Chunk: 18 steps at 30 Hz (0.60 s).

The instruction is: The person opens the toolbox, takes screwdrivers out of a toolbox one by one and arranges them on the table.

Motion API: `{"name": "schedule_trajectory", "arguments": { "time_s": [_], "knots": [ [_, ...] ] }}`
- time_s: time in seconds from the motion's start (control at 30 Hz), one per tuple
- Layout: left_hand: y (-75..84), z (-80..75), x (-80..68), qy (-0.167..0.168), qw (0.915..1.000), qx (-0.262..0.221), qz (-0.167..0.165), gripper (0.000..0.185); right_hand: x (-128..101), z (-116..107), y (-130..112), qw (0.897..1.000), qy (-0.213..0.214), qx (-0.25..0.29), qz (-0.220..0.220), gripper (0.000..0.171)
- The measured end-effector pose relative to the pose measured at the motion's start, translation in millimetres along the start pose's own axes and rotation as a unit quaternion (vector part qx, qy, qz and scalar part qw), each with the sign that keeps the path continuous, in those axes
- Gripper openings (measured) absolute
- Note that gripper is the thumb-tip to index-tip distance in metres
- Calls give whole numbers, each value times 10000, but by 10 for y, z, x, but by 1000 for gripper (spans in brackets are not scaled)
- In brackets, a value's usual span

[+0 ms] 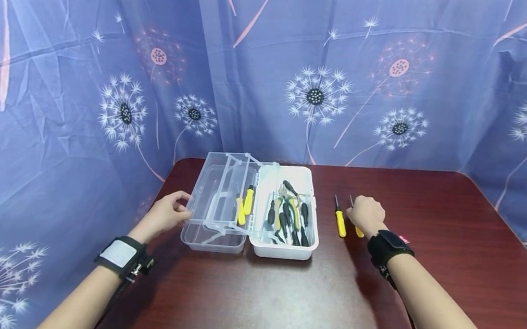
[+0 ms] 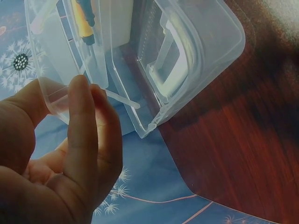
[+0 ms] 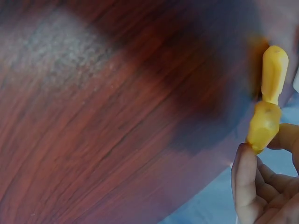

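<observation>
An open toolbox stands on the dark red table (image 1: 451,228). Its clear lid (image 1: 223,192) is folded out to the left of the white base (image 1: 284,251), which holds several black and yellow tools (image 1: 289,214). My left hand (image 1: 180,207) pinches the lid's left edge (image 2: 56,98) between thumb and fingers (image 2: 81,107). My right hand (image 1: 365,212) lies right of the box with its fingers (image 3: 247,182) curled around a yellow screwdriver (image 3: 270,98). That tool's thin shaft (image 1: 351,199) pokes out beyond the knuckles. A second yellow screwdriver (image 1: 340,219) lies loose just left of that hand.
Two yellow-handled screwdrivers (image 1: 244,204) lie by the clear lid's inner tray, one also showing in the left wrist view (image 2: 84,21). A blue dandelion-print cloth (image 1: 299,73) hangs behind and beside the table. The table's left edge runs close under the lid.
</observation>
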<state>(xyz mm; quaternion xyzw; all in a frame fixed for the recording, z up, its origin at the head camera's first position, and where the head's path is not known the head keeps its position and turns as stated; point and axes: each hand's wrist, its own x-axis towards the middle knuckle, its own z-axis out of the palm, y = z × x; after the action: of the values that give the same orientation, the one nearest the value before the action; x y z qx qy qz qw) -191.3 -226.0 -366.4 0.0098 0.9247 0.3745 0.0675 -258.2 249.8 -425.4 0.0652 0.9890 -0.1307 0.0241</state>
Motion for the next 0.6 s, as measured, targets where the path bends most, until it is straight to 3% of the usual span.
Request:
{"name": "schedule_trajectory", "arguments": {
  "time_s": [0.6],
  "knots": [
    [-16,7,-11,-69,9993,-334,135,42,67,140,31,9996,-177,-102,208,25]
  ]
}}
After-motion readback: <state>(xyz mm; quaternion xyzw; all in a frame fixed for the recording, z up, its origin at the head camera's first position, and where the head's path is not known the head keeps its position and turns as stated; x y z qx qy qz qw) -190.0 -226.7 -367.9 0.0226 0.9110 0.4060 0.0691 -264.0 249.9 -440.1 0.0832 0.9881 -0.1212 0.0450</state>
